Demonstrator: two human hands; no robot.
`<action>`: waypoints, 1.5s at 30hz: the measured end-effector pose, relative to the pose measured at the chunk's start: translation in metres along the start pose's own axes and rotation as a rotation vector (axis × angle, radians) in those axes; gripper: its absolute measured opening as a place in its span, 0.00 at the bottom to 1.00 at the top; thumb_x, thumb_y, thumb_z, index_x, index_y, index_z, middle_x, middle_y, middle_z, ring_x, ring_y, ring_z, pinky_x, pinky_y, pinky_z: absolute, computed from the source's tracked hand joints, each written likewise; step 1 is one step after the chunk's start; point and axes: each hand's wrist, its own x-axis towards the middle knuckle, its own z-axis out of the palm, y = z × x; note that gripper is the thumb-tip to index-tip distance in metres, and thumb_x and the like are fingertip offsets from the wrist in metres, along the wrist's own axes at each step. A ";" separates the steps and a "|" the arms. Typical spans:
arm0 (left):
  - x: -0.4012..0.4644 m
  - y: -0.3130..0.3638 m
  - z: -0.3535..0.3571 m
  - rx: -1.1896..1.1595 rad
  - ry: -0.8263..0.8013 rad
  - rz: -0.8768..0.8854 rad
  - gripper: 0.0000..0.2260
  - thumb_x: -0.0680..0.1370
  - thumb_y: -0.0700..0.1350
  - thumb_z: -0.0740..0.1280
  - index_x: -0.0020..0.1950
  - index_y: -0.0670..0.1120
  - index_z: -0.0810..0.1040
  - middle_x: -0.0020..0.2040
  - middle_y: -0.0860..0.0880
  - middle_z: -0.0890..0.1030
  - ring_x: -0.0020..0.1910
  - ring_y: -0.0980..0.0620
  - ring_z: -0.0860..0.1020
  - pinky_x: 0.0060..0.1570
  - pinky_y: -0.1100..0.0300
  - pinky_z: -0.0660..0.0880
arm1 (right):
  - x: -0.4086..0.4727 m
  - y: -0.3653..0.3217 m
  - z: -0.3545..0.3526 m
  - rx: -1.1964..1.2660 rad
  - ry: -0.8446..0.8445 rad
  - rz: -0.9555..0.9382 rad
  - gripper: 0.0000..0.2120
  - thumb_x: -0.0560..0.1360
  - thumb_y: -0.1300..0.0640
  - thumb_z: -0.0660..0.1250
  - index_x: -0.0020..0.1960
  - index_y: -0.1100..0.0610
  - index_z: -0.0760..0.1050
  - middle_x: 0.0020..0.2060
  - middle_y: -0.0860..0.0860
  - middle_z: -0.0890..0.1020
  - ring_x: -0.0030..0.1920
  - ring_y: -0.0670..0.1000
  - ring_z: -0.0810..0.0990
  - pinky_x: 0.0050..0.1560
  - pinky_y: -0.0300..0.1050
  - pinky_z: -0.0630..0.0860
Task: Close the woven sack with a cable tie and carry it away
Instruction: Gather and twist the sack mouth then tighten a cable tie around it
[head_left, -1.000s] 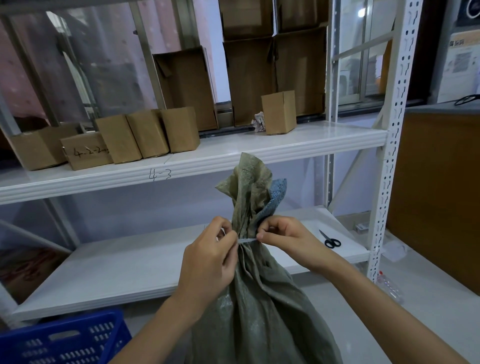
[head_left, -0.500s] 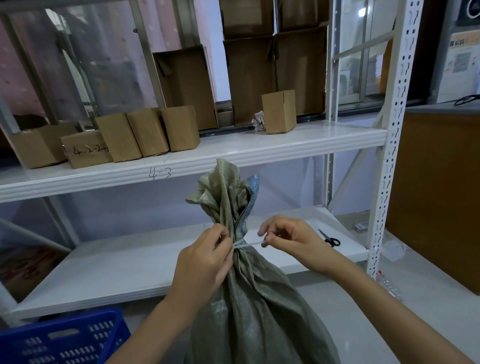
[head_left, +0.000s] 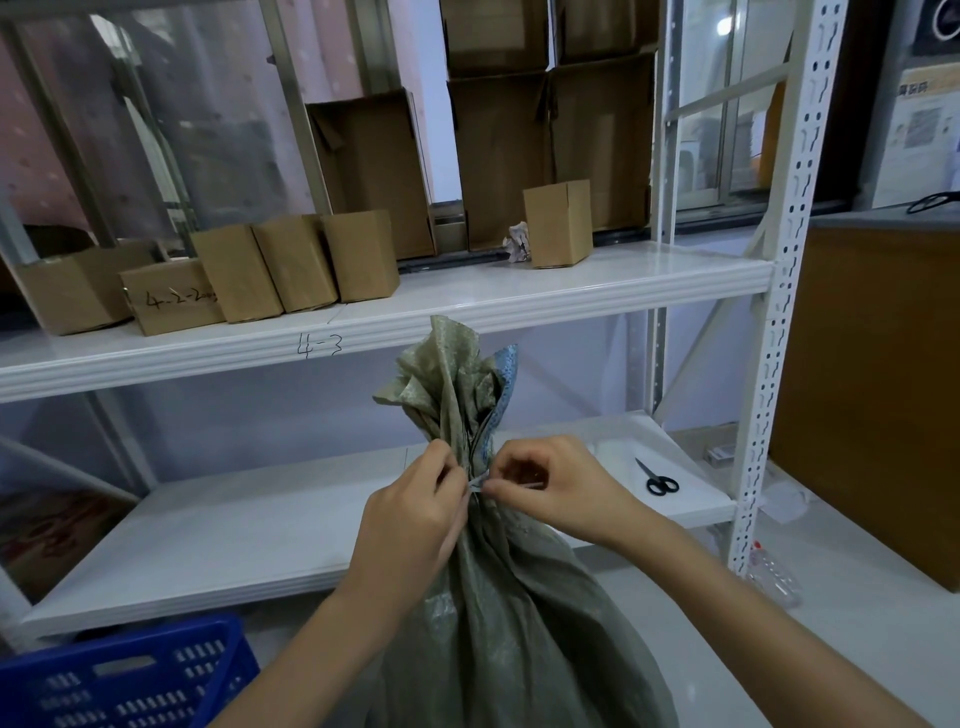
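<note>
The sack (head_left: 509, 613) is standing upright on the floor in front of the white rack (head_left: 779, 291), its mouth gathered into a tight neck with the loose top fanning out above, level with the gap between the two shelves. Both hands are working right at that neck. The left hand (head_left: 410, 519) is pressing against the left side of the gathered cloth, its fingers (head_left: 447, 470) bunched together and pinching one end of the tie (head_left: 477, 486). The right hand (head_left: 561, 491) is sitting just beside it on the other side, its fingers curled in and its thumb and forefinger pinching the tie's other end. Only a short pale piece of the tie is showing between the two hands; whether it is locked, I cannot tell.

Scissors (head_left: 658, 480) are lying on the lower shelf (head_left: 234, 535), well to the right of the hands. Cardboard boxes (head_left: 291, 267) are standing in a row on the upper shelf (head_left: 467, 301), whose edge is marked "4-3". A blue crate (head_left: 124, 675) is sitting on the floor at the lower left, near the sack.
</note>
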 end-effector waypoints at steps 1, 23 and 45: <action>0.000 0.000 0.000 -0.001 -0.004 -0.001 0.06 0.73 0.40 0.69 0.39 0.41 0.74 0.40 0.46 0.74 0.30 0.49 0.72 0.25 0.61 0.62 | 0.001 -0.001 0.003 -0.057 -0.020 -0.034 0.08 0.73 0.55 0.70 0.40 0.59 0.81 0.33 0.50 0.82 0.34 0.47 0.79 0.38 0.44 0.76; -0.007 -0.002 -0.003 0.022 0.003 0.133 0.04 0.70 0.35 0.71 0.39 0.40 0.77 0.38 0.46 0.75 0.29 0.49 0.70 0.28 0.63 0.61 | -0.018 0.017 -0.005 -0.018 0.077 -0.012 0.11 0.73 0.54 0.71 0.34 0.58 0.80 0.26 0.43 0.75 0.28 0.43 0.74 0.33 0.32 0.66; -0.008 0.001 -0.005 0.052 0.036 0.130 0.04 0.69 0.32 0.70 0.38 0.40 0.78 0.37 0.47 0.75 0.30 0.51 0.66 0.30 0.64 0.56 | -0.030 0.021 -0.017 0.083 0.052 0.098 0.07 0.73 0.59 0.71 0.37 0.60 0.82 0.32 0.49 0.83 0.32 0.43 0.78 0.35 0.34 0.73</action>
